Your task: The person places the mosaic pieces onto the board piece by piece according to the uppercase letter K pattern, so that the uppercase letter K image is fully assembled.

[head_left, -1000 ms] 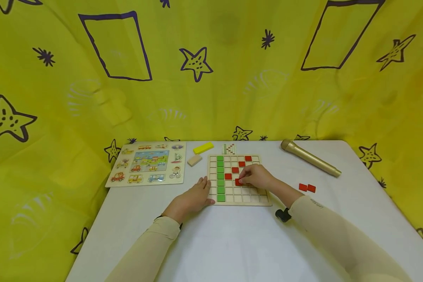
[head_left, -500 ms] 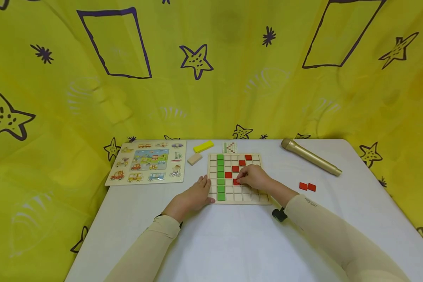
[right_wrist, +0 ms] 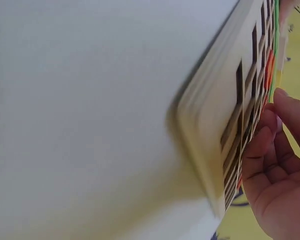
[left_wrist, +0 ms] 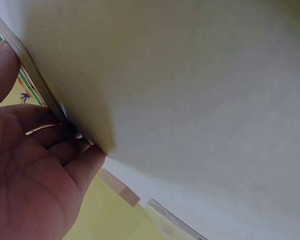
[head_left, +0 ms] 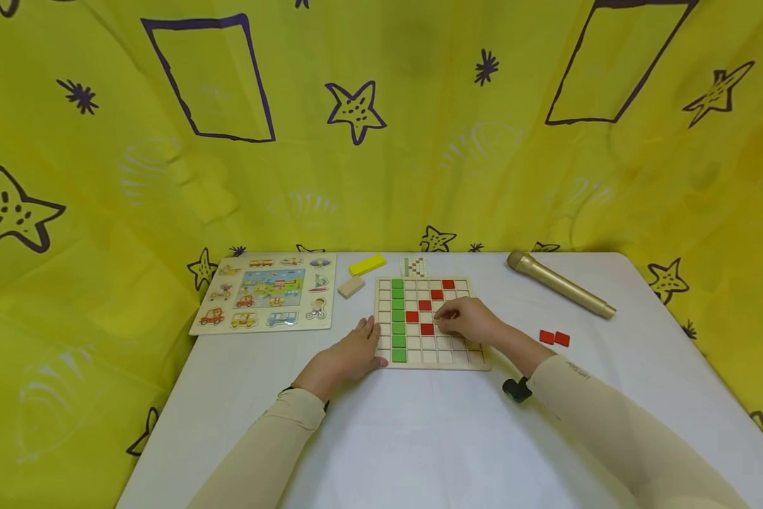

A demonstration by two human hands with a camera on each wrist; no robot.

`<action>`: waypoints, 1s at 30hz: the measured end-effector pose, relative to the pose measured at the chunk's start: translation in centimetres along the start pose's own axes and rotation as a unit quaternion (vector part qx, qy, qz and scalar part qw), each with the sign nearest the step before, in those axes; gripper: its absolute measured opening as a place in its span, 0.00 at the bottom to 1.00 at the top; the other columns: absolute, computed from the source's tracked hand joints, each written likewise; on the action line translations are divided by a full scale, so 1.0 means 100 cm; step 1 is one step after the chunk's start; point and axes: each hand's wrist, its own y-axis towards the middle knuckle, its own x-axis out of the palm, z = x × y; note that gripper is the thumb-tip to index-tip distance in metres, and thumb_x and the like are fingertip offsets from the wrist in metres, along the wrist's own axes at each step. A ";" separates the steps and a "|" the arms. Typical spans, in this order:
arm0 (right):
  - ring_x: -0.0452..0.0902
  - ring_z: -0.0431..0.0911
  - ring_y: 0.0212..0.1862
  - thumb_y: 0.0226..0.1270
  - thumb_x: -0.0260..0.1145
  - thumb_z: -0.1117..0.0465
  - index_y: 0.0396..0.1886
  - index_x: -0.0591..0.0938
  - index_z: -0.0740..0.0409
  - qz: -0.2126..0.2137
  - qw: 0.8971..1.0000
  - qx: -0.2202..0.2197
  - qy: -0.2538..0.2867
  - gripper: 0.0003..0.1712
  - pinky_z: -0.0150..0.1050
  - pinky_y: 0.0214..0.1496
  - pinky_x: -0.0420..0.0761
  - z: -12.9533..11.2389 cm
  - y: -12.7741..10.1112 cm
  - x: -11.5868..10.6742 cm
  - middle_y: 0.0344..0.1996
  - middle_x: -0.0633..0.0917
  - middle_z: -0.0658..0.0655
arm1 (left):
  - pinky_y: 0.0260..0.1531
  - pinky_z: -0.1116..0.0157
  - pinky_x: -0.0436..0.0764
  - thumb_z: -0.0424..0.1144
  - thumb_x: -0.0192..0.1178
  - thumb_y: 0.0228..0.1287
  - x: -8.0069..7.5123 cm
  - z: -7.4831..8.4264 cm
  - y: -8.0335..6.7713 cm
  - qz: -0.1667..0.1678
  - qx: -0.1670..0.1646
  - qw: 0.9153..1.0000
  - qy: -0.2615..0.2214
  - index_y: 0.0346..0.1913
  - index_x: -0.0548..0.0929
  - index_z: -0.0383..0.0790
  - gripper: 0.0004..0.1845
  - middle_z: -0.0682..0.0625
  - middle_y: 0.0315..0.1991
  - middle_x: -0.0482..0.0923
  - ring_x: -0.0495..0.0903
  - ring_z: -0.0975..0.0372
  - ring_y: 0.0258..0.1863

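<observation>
A wooden grid board [head_left: 445,357] lies on the white table, with a column of green square tiles [head_left: 398,316] near its left side and several red square tiles [head_left: 425,305] in slanting lines. My left hand [head_left: 349,353] rests at the board's left edge, fingers extended along it and thumb at the near corner. Over the board's middle is my right hand [head_left: 470,319], fingers loosely bent with nothing visible between them. Just left of its fingertips, a red tile [head_left: 427,329] sits in a grid square. The right wrist view shows these fingers [right_wrist: 257,145] close over the grid.
Two loose red tiles [head_left: 554,338] lie right of the board. A gold microphone [head_left: 562,285] is at the back right. Behind the board is a small pattern card [head_left: 414,266]. A yellow block [head_left: 367,265], a plain wooden block [head_left: 351,288] and a picture puzzle [head_left: 305,322] lie to the left.
My right hand has let go of the red tile, which now sits in a grid square, and has drawn slightly right. My left hand has stayed at the board's edge.
</observation>
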 end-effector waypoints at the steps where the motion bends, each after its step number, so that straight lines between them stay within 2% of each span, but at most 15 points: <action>1: 0.77 0.47 0.41 0.69 0.69 0.62 0.46 0.88 0.58 0.005 1.000 0.002 0.001 0.09 0.40 0.45 0.78 0.003 -0.003 -0.003 0.39 0.85 0.52 | 0.75 0.55 0.52 0.54 0.55 0.74 0.000 0.000 0.000 0.000 0.000 1.000 -0.002 0.79 0.50 0.30 0.44 0.38 0.81 0.42 0.42 0.48 0.79; 9: 0.77 0.46 0.36 0.66 0.71 0.64 0.42 0.89 0.60 0.055 0.998 0.013 -0.018 0.07 0.39 0.38 0.77 0.031 -0.032 -0.033 0.36 0.87 0.53 | 0.75 0.55 0.52 0.55 0.54 0.75 0.003 -0.001 0.003 0.002 0.002 1.000 0.007 0.79 0.49 0.30 0.45 0.38 0.81 0.41 0.42 0.48 0.79; 16: 0.78 0.45 0.35 0.65 0.72 0.63 0.42 0.89 0.60 0.090 0.995 0.020 -0.046 0.08 0.39 0.37 0.76 0.062 -0.059 -0.056 0.37 0.88 0.55 | 0.75 0.54 0.52 0.55 0.54 0.75 0.005 -0.004 0.002 0.009 0.010 1.000 0.002 0.78 0.50 0.28 0.44 0.36 0.80 0.42 0.43 0.47 0.79; 24: 0.76 0.45 0.26 0.66 0.72 0.61 0.46 0.87 0.65 0.085 0.994 0.066 -0.030 0.13 0.35 0.27 0.74 0.090 -0.093 -0.077 0.37 0.87 0.57 | 0.76 0.55 0.50 0.55 0.53 0.75 0.005 -0.003 0.002 0.006 0.003 1.000 -0.001 0.79 0.49 0.29 0.44 0.38 0.81 0.40 0.41 0.48 0.79; 30: 0.73 0.44 0.28 0.64 0.73 0.61 0.46 0.87 0.66 0.097 0.992 0.077 -0.038 0.15 0.35 0.28 0.72 0.105 -0.107 -0.083 0.42 0.87 0.62 | 0.76 0.54 0.50 0.54 0.54 0.75 0.003 -0.002 -0.001 0.002 -0.001 1.000 -0.011 0.79 0.48 0.30 0.44 0.38 0.81 0.39 0.40 0.48 0.80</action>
